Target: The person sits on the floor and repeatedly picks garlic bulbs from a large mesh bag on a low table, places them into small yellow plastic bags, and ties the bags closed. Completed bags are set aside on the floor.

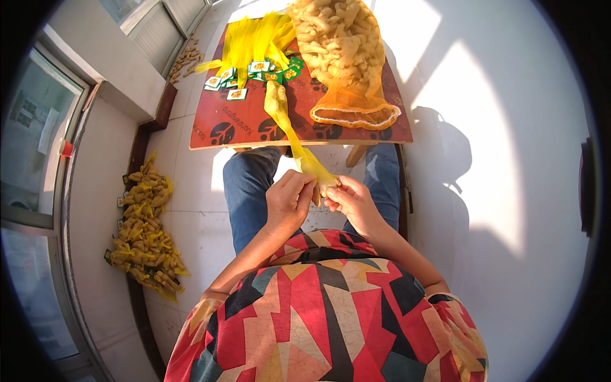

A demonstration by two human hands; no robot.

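Observation:
A yellow mesh net bag (305,160) stretches from the table's front edge down to my hands. Its far end, filled with pieces of ginger root (276,102), rests on the red board table (296,133). My left hand (290,193) pinches the near end of the net between thumb and fingers. On the other side of that same end, my right hand (351,198) grips the gathered mesh. Something tan shows between the fingertips, too small to tell apart. Both hands are above my lap, just short of the table.
A large orange mesh sack (341,47) of ginger lies on the table's right, its mouth towards me. Flat yellow nets (258,36) and green-and-white labels (260,67) lie at left. Filled ginger nets (148,229) are piled on the floor by the left wall; loose ginger (187,59) lies beyond.

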